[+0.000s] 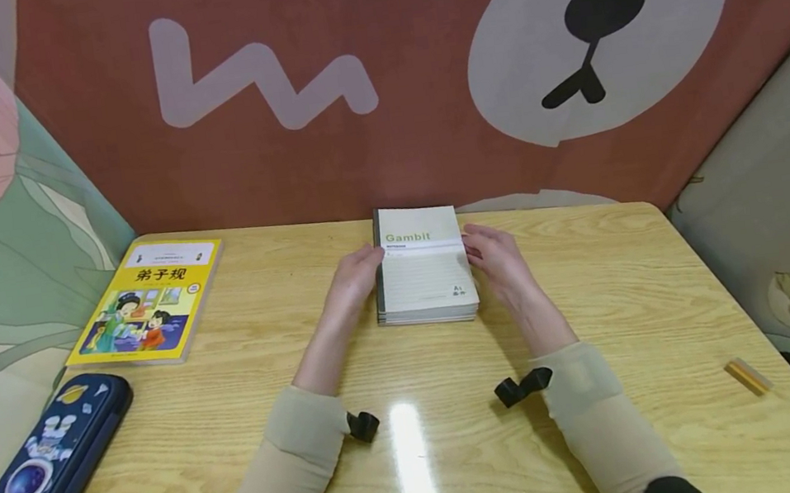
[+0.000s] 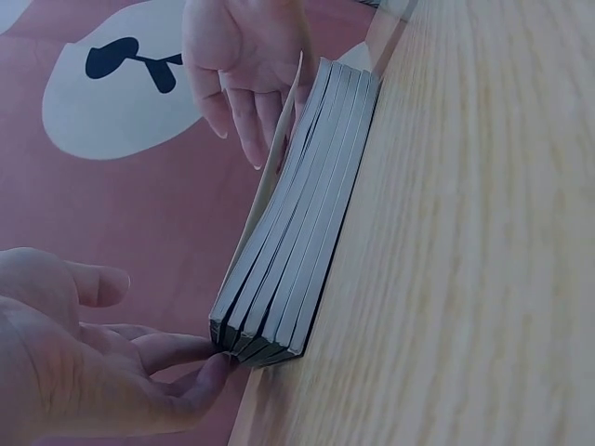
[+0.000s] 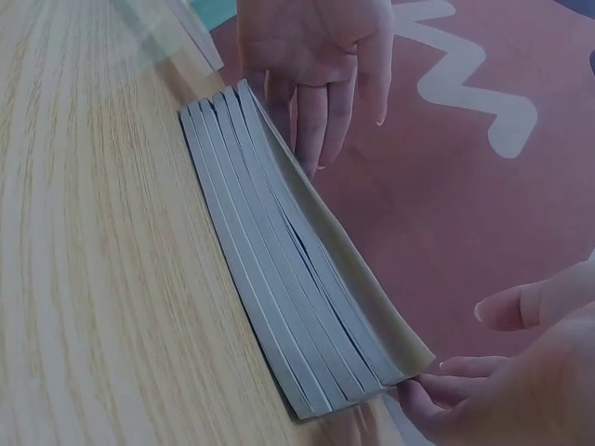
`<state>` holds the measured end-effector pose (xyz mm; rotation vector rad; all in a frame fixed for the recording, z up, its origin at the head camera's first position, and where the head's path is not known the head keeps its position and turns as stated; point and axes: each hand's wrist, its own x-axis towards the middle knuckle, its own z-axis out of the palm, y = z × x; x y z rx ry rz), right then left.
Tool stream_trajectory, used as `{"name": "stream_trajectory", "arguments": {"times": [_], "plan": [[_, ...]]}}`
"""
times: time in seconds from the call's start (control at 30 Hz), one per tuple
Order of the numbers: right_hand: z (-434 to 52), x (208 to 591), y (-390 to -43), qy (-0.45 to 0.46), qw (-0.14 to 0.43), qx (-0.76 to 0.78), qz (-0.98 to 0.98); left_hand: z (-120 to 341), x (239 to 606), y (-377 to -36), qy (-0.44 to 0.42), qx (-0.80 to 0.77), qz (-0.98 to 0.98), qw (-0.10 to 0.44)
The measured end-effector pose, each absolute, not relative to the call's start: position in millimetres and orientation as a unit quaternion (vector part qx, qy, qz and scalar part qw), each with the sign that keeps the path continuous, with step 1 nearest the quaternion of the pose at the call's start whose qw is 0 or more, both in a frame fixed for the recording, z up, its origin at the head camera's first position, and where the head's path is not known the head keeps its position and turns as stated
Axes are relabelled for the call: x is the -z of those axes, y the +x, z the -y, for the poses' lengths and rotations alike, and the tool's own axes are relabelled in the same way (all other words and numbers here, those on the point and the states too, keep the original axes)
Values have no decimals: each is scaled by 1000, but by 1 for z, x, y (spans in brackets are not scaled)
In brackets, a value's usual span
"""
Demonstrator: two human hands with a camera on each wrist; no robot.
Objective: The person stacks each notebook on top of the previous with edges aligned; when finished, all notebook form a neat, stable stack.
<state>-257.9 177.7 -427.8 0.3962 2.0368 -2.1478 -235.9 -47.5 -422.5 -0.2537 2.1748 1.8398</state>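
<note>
A stack of several grey "Gambit" notebooks point(image 1: 424, 272) lies flat in the middle of the wooden table point(image 1: 598, 311). My left hand point(image 1: 357, 278) touches the stack's left, spine side with nearly straight fingers. In the left wrist view its fingertips point(image 2: 212, 369) rest against the near corner of the stack point(image 2: 297, 223). My right hand point(image 1: 495, 254) lies against the stack's right side. In the right wrist view its fingertips point(image 3: 420, 390) touch the edge of the top cover, which curls up slightly from the stack point(image 3: 279, 269). Neither thumb is on the notebooks.
A yellow children's book point(image 1: 148, 304) lies at the back left of the table. A navy space-themed pencil case point(image 1: 33, 486) sits at the front left edge, and a small tan stick point(image 1: 748, 376) near the right edge. Printed panels wall in the table on three sides.
</note>
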Motion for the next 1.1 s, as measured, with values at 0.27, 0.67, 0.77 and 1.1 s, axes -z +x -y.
{"name": "stream_trajectory", "arguments": {"times": [0.27, 0.67, 0.77, 1.1], "plan": [[-177, 426, -257, 131, 86, 703, -694, 48, 421, -234, -90, -630, -758, 143], [-178, 425, -256, 133, 97, 693, -702, 47, 420, -233, -60, -592, -790, 149], [-179, 424, -256, 133, 101, 691, -703, 47, 419, -233, -62, -596, -786, 152], [-179, 423, -256, 141, 108, 685, -706, 50, 420, -233, -75, -604, -779, 152]]}}
